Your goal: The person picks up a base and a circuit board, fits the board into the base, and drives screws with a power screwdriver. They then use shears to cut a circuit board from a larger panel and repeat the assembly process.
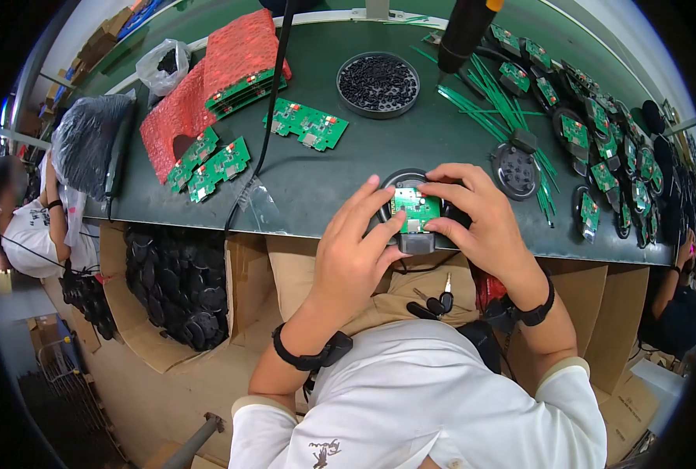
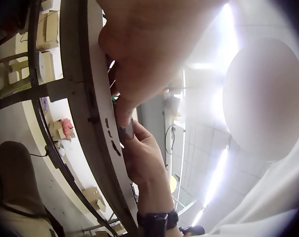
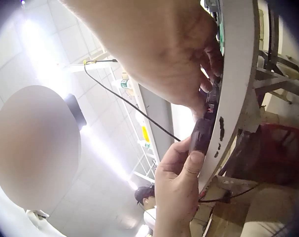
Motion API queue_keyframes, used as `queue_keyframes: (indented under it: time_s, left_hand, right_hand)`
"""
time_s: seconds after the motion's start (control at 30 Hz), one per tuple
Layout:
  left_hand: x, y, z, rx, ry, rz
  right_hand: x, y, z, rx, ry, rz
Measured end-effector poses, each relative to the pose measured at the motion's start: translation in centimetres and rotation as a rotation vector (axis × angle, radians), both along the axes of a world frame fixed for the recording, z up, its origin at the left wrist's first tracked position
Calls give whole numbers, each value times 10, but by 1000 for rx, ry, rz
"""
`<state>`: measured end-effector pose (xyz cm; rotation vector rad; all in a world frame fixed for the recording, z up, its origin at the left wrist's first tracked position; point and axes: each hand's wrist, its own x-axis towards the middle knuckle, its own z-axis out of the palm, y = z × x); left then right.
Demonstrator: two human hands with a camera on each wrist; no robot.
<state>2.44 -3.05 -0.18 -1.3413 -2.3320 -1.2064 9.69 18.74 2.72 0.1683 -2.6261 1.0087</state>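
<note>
At the table's front edge, both hands are at a round black plastic case [image 1: 417,244] with a green circuit board [image 1: 418,209] lying in it. My left hand [image 1: 354,244] grips the case's left side, fingertips reaching over the board's left edge. In the right wrist view, the left thumb and fingers pinch the case's blocky black end [image 3: 201,136]. My right hand [image 1: 477,215] curls over the right side, index finger and thumb at the board's right edge and lower corner. The case's underside is hidden.
A dish of small black parts [image 1: 378,84] stands at the back. Green strips [image 1: 492,98] and a black cover [image 1: 515,172] lie to the right, beside many cases with boards [image 1: 598,168]. Loose boards [image 1: 307,123] and red bubble wrap [image 1: 172,117] lie left. A screwdriver [image 1: 461,35] hangs overhead.
</note>
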Motion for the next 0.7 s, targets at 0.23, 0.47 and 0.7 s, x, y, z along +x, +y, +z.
queue_keyframes:
  time_s: [0.23, 0.47, 0.7]
  left_hand:
    - [-11, 7, 10, 136, -152, -4]
    - [-18, 29, 8, 250, -60, 89]
    - [-18, 35, 19, 278, -165, 147]
  right_hand:
    - [5, -3, 8, 10, 71, 108]
    - [-5, -4, -1, -19, 165, 4]
    - [-13, -7, 4, -170, 162, -87]
